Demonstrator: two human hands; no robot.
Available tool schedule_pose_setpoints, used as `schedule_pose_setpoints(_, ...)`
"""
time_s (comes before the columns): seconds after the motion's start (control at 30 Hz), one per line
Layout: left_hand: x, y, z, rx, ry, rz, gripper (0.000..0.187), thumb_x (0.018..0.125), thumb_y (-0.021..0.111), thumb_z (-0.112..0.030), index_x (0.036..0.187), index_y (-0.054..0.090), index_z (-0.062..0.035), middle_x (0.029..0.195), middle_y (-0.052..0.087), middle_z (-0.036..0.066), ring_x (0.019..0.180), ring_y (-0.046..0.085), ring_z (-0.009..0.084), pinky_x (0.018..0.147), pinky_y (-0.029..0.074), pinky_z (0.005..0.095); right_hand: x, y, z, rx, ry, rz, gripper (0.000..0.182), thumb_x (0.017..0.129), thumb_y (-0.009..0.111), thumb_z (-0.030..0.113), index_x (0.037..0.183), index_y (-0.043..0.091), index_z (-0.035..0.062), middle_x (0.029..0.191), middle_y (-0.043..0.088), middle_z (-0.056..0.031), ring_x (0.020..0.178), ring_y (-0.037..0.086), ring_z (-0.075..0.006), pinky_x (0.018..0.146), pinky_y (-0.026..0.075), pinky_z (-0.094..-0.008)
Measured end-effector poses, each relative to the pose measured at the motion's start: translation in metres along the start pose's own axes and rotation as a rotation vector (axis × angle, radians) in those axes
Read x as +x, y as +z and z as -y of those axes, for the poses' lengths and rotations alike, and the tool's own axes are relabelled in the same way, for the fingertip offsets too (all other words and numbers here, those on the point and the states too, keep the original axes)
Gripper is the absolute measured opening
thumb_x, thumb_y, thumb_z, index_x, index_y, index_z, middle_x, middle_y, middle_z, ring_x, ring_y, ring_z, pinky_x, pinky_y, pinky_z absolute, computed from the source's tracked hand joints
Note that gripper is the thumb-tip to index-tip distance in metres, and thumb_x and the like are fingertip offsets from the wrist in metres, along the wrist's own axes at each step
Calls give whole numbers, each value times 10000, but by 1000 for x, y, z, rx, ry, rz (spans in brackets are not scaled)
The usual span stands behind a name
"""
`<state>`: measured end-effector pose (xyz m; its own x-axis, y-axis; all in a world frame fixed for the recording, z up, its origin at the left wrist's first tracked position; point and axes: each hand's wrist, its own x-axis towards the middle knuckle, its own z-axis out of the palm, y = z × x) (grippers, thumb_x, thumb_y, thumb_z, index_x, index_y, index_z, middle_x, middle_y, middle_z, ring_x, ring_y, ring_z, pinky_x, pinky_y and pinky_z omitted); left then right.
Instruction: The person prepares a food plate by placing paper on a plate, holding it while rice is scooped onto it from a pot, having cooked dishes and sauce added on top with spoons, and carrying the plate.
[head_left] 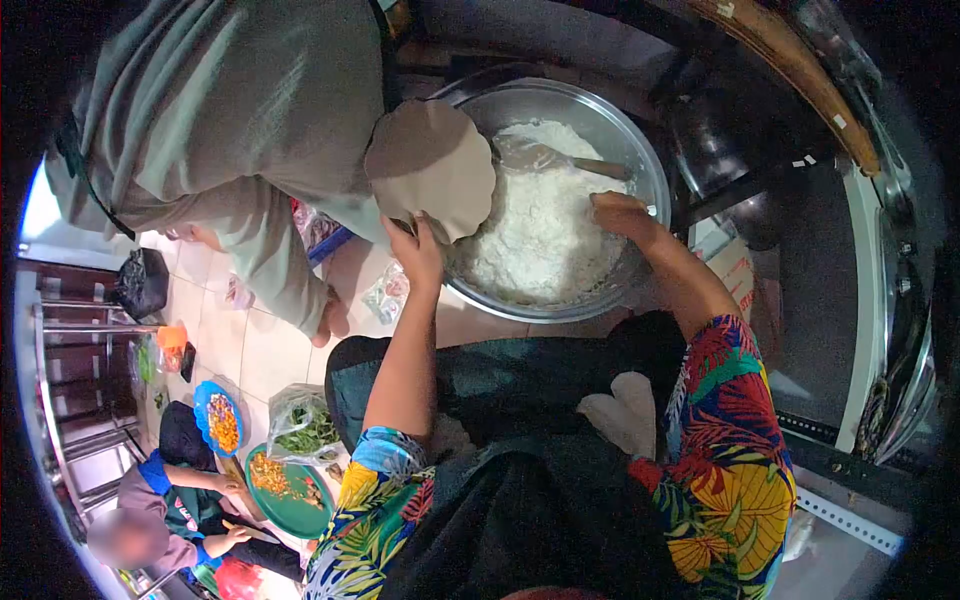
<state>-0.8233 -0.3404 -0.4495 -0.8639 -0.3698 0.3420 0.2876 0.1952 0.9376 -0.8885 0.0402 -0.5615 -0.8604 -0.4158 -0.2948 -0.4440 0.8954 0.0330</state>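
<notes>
A large metal basin [655,170] holds a heap of white flour [540,225]. My left hand [413,243] grips the lower edge of a round, scallop-edged, pale brown plate [430,165], which overlaps the basin's left rim. Over the right side of the flour is my right hand [620,213], its fingers curled together; what they hold, if anything, is too small to make out. A spoon or scoop with a brown handle [600,168] lies on the flour just above my right hand, apart from it.
Another person in grey clothing [240,90] is close at the upper left. At the lower left a seated person [150,500] works beside a green tray [290,510] of chopped food, a blue plate [212,405] and a bag of green leaves [305,425].
</notes>
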Motion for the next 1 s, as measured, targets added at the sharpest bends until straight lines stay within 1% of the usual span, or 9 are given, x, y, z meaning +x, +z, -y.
schedule_pose_setpoints(0.07, 0, 1, -6, 4, -6, 8, 492, 849, 468, -125, 1243, 229, 48, 1161, 436, 256, 1074, 448, 314, 916, 320, 336, 9, 42, -12, 150, 157, 21, 205, 718, 486, 123, 871, 548, 2, 790, 595, -169, 797, 596, -304, 699, 471, -395)
schedule_pose_setpoints(0.13, 0, 0, -9, 9, -10, 14, 491, 851, 464, -125, 1244, 225, 48, 1164, 433, 256, 1077, 445, 319, 919, 317, 339, 0, 44, 1, -819, -143, -672, 95, 751, 478, 79, 736, 564, 43, 655, 558, -95, 606, 565, -232, 580, 461, -332)
schedule_pose_setpoints(0.17, 0, 0, -10, 54, -20, 10, 489, 851, 462, -125, 1243, 226, 49, 1167, 431, 255, 1080, 442, 322, 922, 313, 341, 0, 16, -11, -821, -141, -678, 95, 751, 478, 79, 736, 564, 43, 655, 558, -95, 606, 565, -232, 580, 461, -332)
schedule_pose_setpoints(0.23, 1, -1, -7, 98, -28, 6, 487, 852, 460, -125, 1242, 227, 49, 1170, 429, 253, 1083, 438, 326, 926, 309, 343, -39, -75, 46, 301, 111, -89, 210, 713, 481, 102, 867, 594, 15, 813, 604, -170, 773, 596, -306, 686, 465, -382)
schedule_pose_setpoints(0.57, 6, 0, -22, 64, -46, 62, 508, 806, 474, -36, 1249, 239, 45, 1182, 422, 250, 1102, 436, 329, 928, 314, 337, -34, -97, 39, 571, 233, 186, 293, 645, 501, 127, 883, 602, -11, 817, 613, -179, 811, 596, -292, 707, 456, -359)
schedule_pose_setpoints(0.77, -2, 7, -18, 179, -95, 130, 561, 763, 500, 4, 1255, 235, 53, 1187, 427, 243, 1117, 432, 320, 930, 320, 334, -36, -102, 30, 726, 188, 180, 241, 629, 509, 122, 778, 600, -44, 770, 610, -163, 693, 590, -248, 594, 451, -341)
schedule_pose_setpoints(0.83, -4, 10, -15, 154, -84, 141, 573, 749, 515, 14, 1253, 246, 64, 1188, 431, 230, 1112, 436, 295, 931, 320, 323, -40, -111, 27, 580, -92, 100, 197, 701, 467, 138, 550, 458, 11, 507, 449, -29, 473, 451, -138, 437, 356, -305)
schedule_pose_setpoints(0.93, -7, 14, 2, 232, -206, 212, 561, 745, 516, -19, 1240, 257, 38, 1165, 448, 251, 1107, 444, 341, 909, 340, 354, -48, -129, 27, 778, 17, 101, 207, 719, 458, 148, 557, 455, 19, 503, 438, -29, 468, 440, -130, 446, 361, -307)
schedule_pose_setpoints(1.0, -13, 22, 6, 171, -58, 200, 543, 738, 531, -35, 1216, 286, 44, 1116, 482, 248, 1070, 470, 345, 890, 354, 362, -43, -139, 26, 790, 73, 68, 197, 720, 461, 148, 575, 473, 15, 510, 448, -34, 470, 439, -126, 452, 364, -306)
